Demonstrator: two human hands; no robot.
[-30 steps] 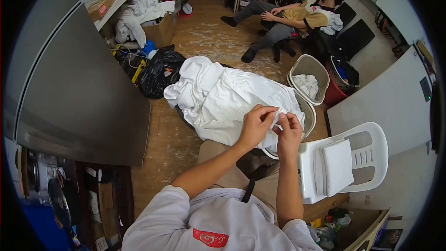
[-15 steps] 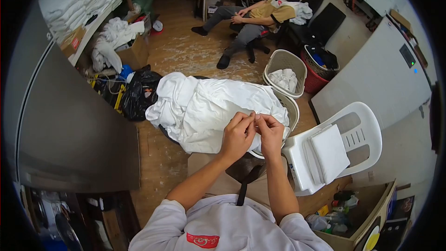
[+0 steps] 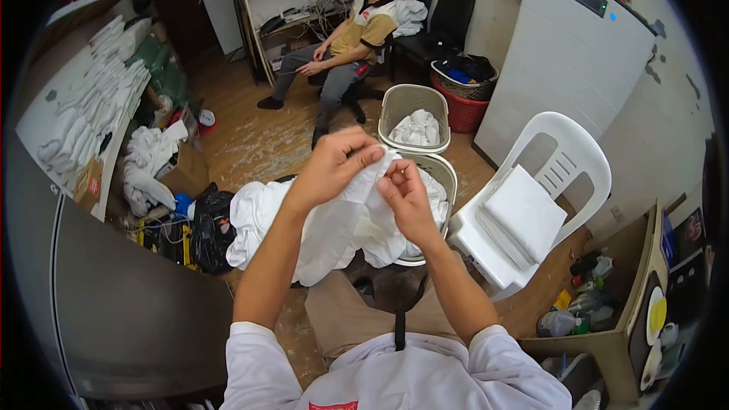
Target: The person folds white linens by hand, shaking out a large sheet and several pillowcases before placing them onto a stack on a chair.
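A white cloth [image 3: 334,231] hangs from my two hands in front of my body. My left hand [image 3: 340,161] pinches its upper edge between thumb and fingers. Close beside it and slightly lower, my right hand [image 3: 408,199] is closed on the same cloth near its edge. Below and behind hangs a heap of white linen [image 3: 254,209]. More white linen lies in a beige laundry basket [image 3: 452,182] just beyond my right hand. My arms and hands hide part of the cloth and the heap.
A second basket [image 3: 389,106] holds crumpled white cloth. On my right stands a white plastic chair [image 3: 588,175] bearing a folded white stack [image 3: 524,209]. A grey metal cabinet [image 3: 129,319] is at left, near a black bag [image 3: 213,231]. A seated person [image 3: 357,38] is beyond.
Both hands have risen and moved slightly left, lifting the cloth's edge up from the heap. The hands are now a little farther apart. My view has turned right.
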